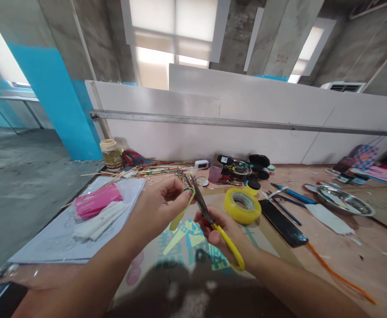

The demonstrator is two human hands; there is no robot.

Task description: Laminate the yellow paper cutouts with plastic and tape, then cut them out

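My right hand grips yellow-handled scissors, blades pointing up and away and partly apart. My left hand pinches a curved yellow strip whose looped top end lies between the scissor blades. A pointed yellow cut piece lies on the printed sheet below both hands. A roll of yellow tape stands just right of the scissors.
A black phone and an orange cord lie to the right, with blue pens and a metal plate. On the left, a pink packet rests on white paper. Sticks, a jar and small containers line the white wall.
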